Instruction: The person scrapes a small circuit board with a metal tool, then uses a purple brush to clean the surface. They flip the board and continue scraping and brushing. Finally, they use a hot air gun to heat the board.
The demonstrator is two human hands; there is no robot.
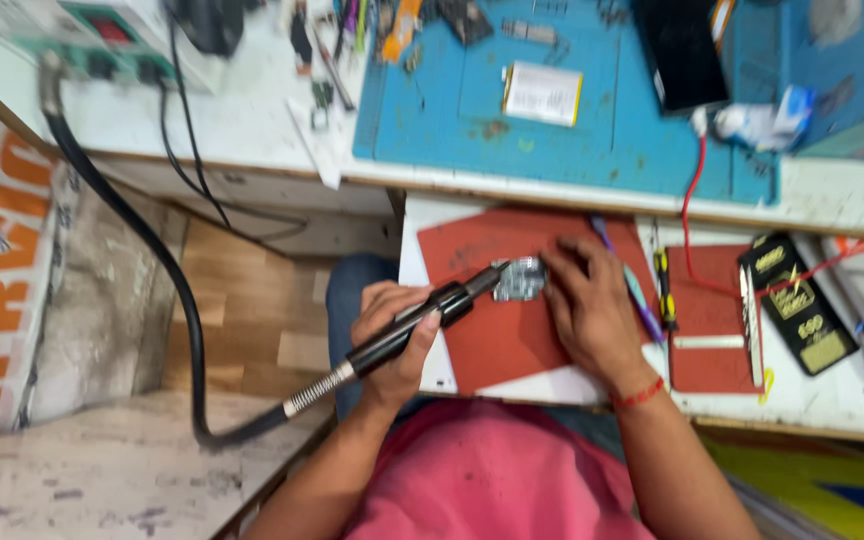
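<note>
My left hand (pixel 389 330) grips a black hot-air wand (pixel 422 320) whose metal nozzle points at a small silvery circuit board (pixel 522 279). The board lies on a red mat (pixel 492 340) on a pull-out shelf. My right hand (pixel 589 305) rests on the mat with its fingers pressed on the board's right edge. A thick black hose (pixel 167 270) runs from the wand's spring end back up to a station at the top left.
A blue work mat (pixel 552 130) on the bench holds a flat battery (pixel 542 93) and a dark phone (pixel 682 50). To the right lie a purple pen (pixel 632 285), a screwdriver (pixel 663 285), a second red mat (pixel 707 370), a red wire (pixel 690 210) and a black box (pixel 800 315).
</note>
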